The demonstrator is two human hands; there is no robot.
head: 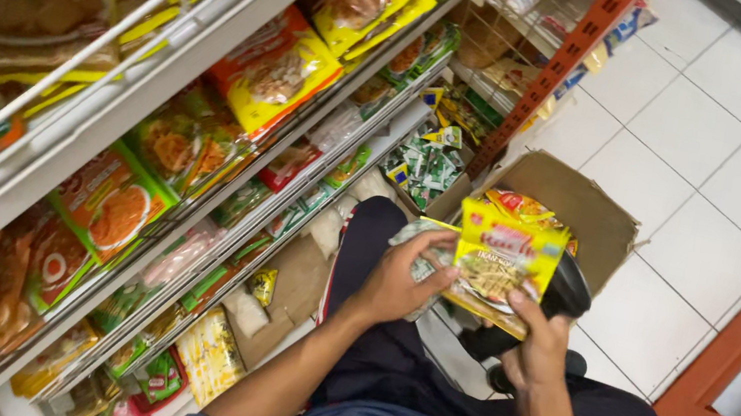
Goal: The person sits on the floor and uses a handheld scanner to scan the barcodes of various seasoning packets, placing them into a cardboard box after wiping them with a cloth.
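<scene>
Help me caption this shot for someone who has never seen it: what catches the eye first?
The yellow noodle packets at centre, held between the left hand and the right hand above an open cardboard box on the white tiled floor. To the left, sloping shelves crowded with bright orange and yellow snack packets fill the frame.

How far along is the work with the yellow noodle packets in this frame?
Looks done: the shelves already carry many packets. In hand: both the left hand and right hand grip a stack of yellow packets. Left: the open cardboard box still shows packets inside.
</scene>
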